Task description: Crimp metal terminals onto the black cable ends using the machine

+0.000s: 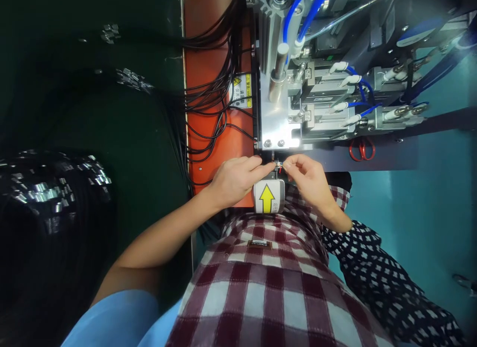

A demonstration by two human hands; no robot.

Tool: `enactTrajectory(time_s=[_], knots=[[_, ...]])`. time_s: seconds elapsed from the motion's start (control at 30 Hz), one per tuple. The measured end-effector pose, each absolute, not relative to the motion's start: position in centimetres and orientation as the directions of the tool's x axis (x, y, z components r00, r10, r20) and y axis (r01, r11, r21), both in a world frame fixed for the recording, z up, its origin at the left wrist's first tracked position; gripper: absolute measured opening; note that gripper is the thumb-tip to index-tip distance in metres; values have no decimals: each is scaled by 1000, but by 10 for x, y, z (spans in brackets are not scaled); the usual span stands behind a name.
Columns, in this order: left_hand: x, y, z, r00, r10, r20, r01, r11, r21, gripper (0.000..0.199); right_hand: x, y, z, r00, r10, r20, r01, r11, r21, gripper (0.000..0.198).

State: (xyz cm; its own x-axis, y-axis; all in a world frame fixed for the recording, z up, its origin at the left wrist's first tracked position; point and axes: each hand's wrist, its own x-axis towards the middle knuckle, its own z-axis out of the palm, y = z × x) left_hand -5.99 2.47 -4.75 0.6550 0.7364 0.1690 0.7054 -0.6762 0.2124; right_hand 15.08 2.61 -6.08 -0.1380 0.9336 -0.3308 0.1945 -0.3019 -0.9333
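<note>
Just below the machine's front edge, a small cable end with fine coloured wires [279, 164], red and blue among them, sits between my fingertips. My left hand [236, 180] comes in from the left with its thumb and index fingertip closed at one side of it. My right hand [309, 180] pinches the opposite side, thumb and forefinger together and the other fingers curled. The exact grip is partly covered by the fingers. Below the hands is a white label with a yellow arrow [266, 198]. A black cable [203, 182] runs toward my left hand.
The metal machine [276, 118], with blue air tubes [311, 14], rises right ahead. Many black cables [208, 96] cross the orange plate [238, 138]. Red-handled scissors [361, 149] lie to the right. Bundles of cables with shiny ends [55, 188] lie on the dark left surface.
</note>
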Motion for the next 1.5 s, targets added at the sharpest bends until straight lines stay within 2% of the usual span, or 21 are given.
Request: enactTrajectory(time_s=[0.5, 0.67, 0.8, 1.03, 1.2, 1.43, 1.5], knots=[[-56, 25, -45, 672, 715, 191, 701, -698, 147, 33, 155, 24, -66, -116, 908, -402, 138, -386, -912, 21], [-56, 25, -44, 678, 703, 213, 695, -708, 126, 32, 160, 16, -65, 19, 962, -273, 209, -271, -939, 16], [-56, 25, -45, 679, 707, 197, 694, -706, 141, 32, 153, 14, -63, -2, 985, -174, 286, -166, -944, 17], [-58, 24, -48, 677, 713, 181, 698, -700, 148, 31, 149, 18, -68, -46, 993, -108, 334, -86, -939, 13], [-58, 23, -49, 675, 721, 157, 708, -693, 137, 32, 147, 16, -67, -36, 988, -147, 363, -124, -924, 15], [-58, 25, -48, 689, 699, 193, 685, -714, 144, 31, 148, 23, -64, -92, 932, -351, 294, -312, -904, 19], [-58, 25, -47, 694, 696, 182, 684, -717, 135, 31, 148, 23, -61, -96, 936, -338, 345, -288, -893, 19]])
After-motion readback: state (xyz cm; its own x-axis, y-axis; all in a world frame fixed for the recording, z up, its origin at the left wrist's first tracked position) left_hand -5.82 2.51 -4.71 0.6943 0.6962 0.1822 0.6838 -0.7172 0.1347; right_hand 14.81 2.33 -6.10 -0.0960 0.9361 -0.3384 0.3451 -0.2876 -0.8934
